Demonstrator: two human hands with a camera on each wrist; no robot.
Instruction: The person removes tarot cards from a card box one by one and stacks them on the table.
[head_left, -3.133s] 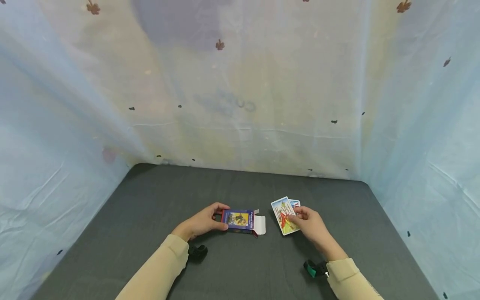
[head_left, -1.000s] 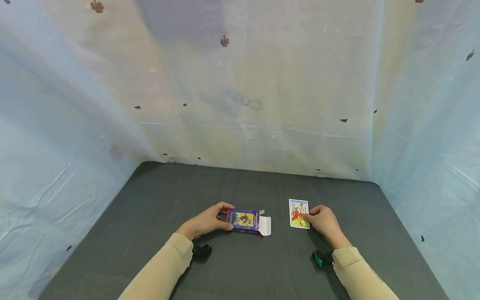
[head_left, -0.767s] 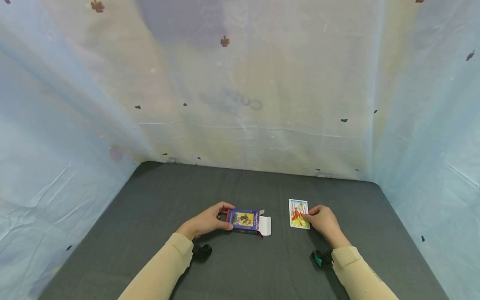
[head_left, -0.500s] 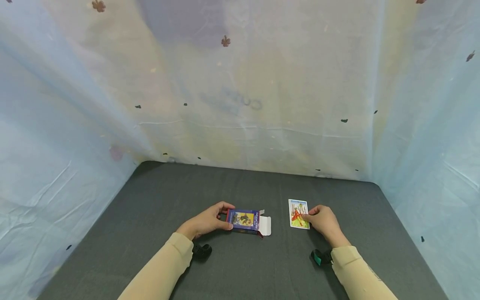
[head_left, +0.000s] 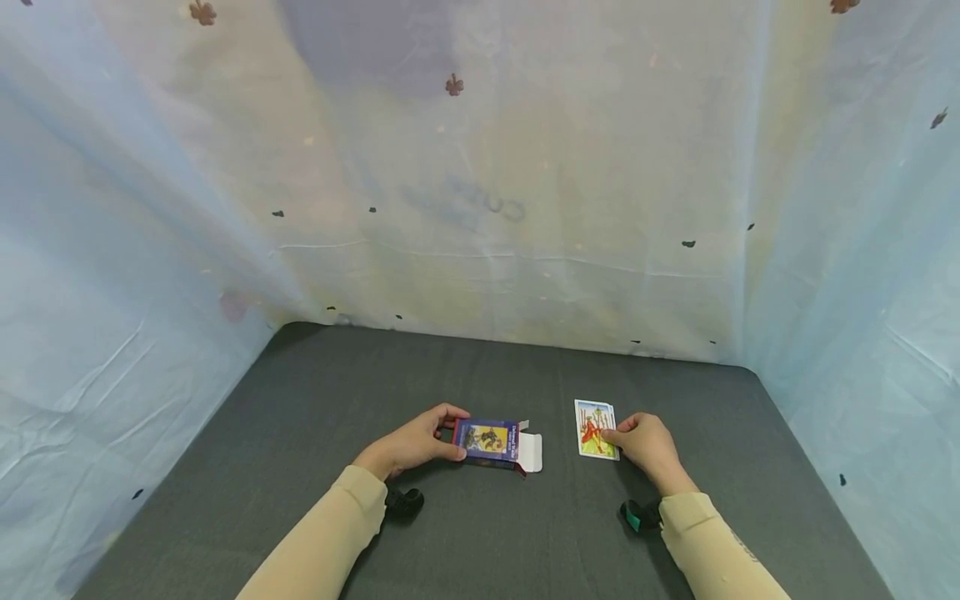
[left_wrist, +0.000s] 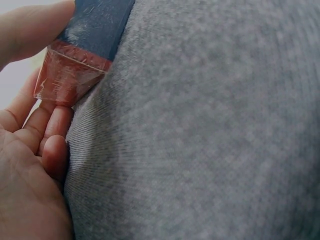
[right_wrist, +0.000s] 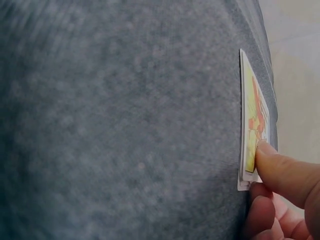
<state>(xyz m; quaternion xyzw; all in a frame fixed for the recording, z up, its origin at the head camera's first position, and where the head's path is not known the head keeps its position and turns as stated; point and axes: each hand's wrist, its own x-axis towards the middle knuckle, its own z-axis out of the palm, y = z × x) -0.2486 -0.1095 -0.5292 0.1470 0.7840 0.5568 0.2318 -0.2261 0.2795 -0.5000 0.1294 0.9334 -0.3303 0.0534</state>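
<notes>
My left hand [head_left: 416,442] grips the closed left end of a small blue and red tarot card box [head_left: 486,442], thumb on the near side and fingers on the far side. At its right end the white flap [head_left: 530,452] hangs open. In the left wrist view the box's red end [left_wrist: 70,75] shows a clear wrap. Right of the box, my right hand [head_left: 648,446] pinches a few tarot cards [head_left: 595,427] at their right edge, thumb on the picture side. The right wrist view shows the cards [right_wrist: 252,125] slightly offset from each other, low over the cloth.
A dark grey cloth-covered table [head_left: 480,542] lies under both hands. Pale patterned sheets [head_left: 480,167] enclose it at the back and both sides. Each wrist wears a black strap [head_left: 641,515], its lower part close to the cloth.
Earlier the cards were tilted and fanned nearer the box; they then became squared and shifted right. In the last half second they moved slightly and another edge shows. The left hand keeps its hold.
</notes>
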